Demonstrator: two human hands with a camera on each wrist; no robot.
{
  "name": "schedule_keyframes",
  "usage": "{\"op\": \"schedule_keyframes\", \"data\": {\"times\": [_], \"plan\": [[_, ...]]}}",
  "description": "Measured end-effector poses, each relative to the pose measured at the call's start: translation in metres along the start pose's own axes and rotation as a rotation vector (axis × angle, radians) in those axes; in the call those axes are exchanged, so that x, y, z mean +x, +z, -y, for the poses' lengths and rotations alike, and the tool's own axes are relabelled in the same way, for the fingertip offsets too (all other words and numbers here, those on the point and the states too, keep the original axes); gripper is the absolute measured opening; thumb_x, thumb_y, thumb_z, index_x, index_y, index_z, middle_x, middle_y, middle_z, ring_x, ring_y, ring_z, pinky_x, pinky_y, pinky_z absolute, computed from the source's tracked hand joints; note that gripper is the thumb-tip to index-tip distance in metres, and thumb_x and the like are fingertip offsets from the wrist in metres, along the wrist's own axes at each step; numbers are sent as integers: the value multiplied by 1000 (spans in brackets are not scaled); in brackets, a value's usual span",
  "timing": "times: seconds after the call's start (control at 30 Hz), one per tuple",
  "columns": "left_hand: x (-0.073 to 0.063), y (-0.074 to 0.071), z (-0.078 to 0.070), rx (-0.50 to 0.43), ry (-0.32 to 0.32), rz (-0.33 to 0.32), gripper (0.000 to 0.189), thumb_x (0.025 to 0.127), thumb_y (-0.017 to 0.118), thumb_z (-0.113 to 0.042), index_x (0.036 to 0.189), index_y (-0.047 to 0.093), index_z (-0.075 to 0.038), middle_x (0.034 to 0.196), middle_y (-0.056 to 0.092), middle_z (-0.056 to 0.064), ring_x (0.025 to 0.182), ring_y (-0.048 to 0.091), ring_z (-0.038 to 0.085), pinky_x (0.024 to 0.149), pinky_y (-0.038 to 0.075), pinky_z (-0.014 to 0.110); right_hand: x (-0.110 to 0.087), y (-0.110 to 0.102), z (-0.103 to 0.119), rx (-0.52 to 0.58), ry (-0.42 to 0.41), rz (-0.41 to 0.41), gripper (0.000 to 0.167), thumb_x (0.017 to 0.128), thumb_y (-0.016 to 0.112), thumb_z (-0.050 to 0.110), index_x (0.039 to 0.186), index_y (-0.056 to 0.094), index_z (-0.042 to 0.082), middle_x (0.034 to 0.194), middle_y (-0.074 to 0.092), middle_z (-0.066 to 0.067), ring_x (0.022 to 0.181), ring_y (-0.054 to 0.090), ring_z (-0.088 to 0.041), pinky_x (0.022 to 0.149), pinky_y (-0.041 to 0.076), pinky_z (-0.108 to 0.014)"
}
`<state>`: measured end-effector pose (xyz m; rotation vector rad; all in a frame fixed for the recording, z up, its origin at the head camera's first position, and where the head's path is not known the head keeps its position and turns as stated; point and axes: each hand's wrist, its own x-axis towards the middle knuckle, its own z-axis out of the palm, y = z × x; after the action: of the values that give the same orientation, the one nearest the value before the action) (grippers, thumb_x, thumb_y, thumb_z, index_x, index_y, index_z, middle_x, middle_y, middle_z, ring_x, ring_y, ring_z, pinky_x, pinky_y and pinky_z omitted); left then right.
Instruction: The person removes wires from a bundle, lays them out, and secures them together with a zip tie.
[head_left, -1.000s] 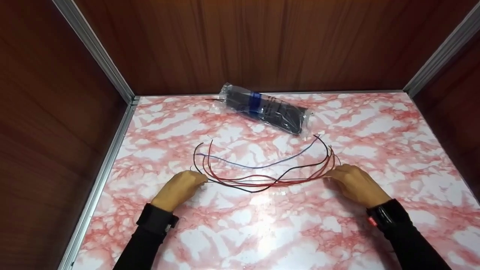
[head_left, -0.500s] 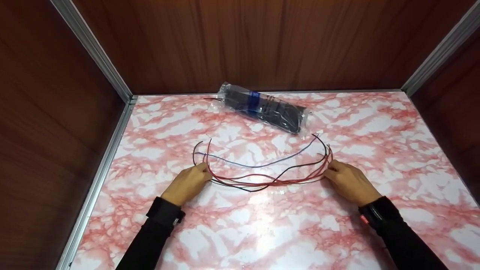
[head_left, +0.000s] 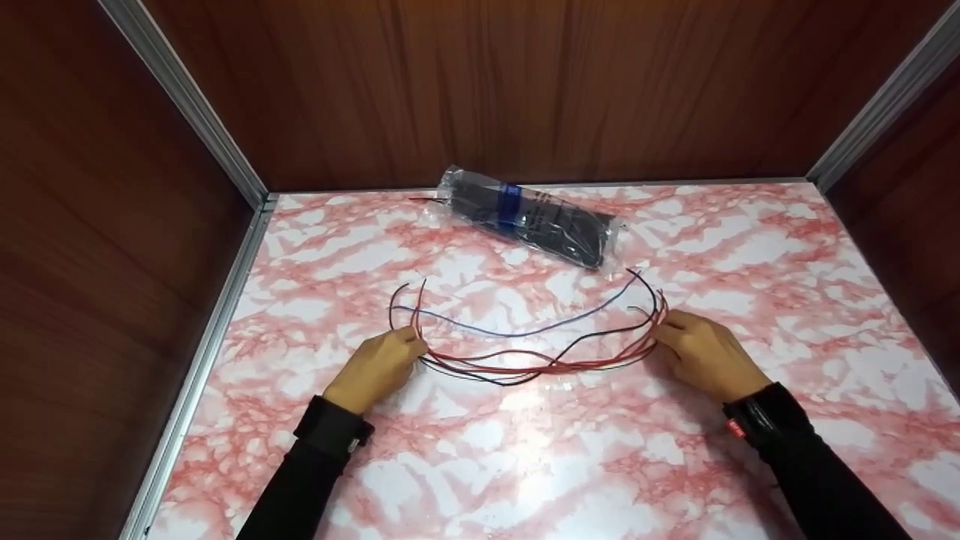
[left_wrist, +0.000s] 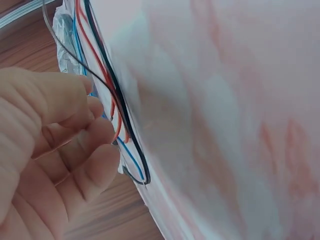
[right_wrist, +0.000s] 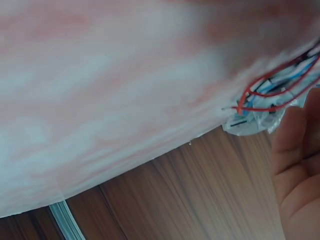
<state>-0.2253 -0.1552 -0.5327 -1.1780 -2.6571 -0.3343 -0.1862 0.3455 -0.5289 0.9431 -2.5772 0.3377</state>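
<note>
A bundle of thin wires (head_left: 555, 367) lies in a shallow curve on the table; several are red, others dark. Apart from most of it, a blue wire (head_left: 510, 334) runs behind. At the left bend, my left hand (head_left: 379, 369) grips wires with its fingertips; in the left wrist view its curled fingers (left_wrist: 102, 137) overlap red and blue wires (left_wrist: 134, 155). My right hand (head_left: 709, 352) pinches wires near the right bend. Part of that hand (right_wrist: 302, 185) shows in the right wrist view, near red wires (right_wrist: 270, 109); its thumb contact is hidden there.
Behind the wires, a clear plastic bag (head_left: 532, 217) with a black item and blue band lies slantwise on the red-and-white marbled table (head_left: 480, 465). Brown wood-grain panels (head_left: 510, 90) with metal edge strips (head_left: 191, 105) enclose the back and sides.
Both hands have moved slightly inward and away from the body. A thin dark wire stretched between them has joined the red wires in the bundle.
</note>
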Motion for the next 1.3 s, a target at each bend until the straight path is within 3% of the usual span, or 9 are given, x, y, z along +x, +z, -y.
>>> {"op": "schedule_keyframes", "data": {"times": [0.17, 0.33, 0.57, 0.87, 1.1, 1.3], "plan": [[6, -3, -3, 44, 12, -31, 16, 81, 60, 6, 86, 69, -6, 85, 58, 6, 76, 63, 23, 62, 53, 33, 25, -3, -16, -1, 82, -36, 11, 82, 66, -2, 88, 68, 6, 79, 53, -1, 68, 52, -17, 57, 46, -35], [15, -7, -7, 72, 40, -56, 12, 81, 59, 4, 79, 64, -7, 81, 55, 6, 74, 59, 23, 61, 52, 32, 71, 9, -42, 29, 210, -76, 3, 83, 68, 0, 85, 70, 3, 76, 56, -6, 67, 54, -21, 57, 47, -38], [-1, -1, -1, 45, 3, -56, 15, 79, 60, 4, 83, 68, -7, 82, 57, 4, 76, 60, 22, 62, 52, 32, 121, 33, -68, 104, 286, -93, 10, 77, 68, -4, 84, 73, 2, 74, 60, -12, 70, 57, -25, 62, 47, -41], [-4, 3, 9, 56, -34, -52, 17, 78, 61, 2, 88, 70, -9, 82, 59, 4, 79, 62, 23, 63, 53, 35, 136, 54, -84, 87, 364, -87, 16, 77, 74, 4, 92, 77, 2, 86, 67, -15, 85, 55, -31, 73, 47, -45], [-4, 6, 8, 65, -36, -48, 12, 81, 61, 0, 83, 69, -10, 80, 59, 3, 76, 63, 23, 61, 53, 35, 139, 61, -83, 53, 329, -88, 12, 76, 71, 0, 87, 77, 2, 77, 65, -16, 82, 52, -33, 70, 48, -47], [-5, 9, 7, 54, -34, -50, 12, 81, 62, -1, 82, 68, -11, 82, 60, 4, 77, 63, 24, 63, 53, 36, 139, 60, -81, 54, 392, -49, 9, 75, 72, 5, 82, 77, 5, 75, 66, -12, 81, 52, -30, 68, 47, -45]]}}
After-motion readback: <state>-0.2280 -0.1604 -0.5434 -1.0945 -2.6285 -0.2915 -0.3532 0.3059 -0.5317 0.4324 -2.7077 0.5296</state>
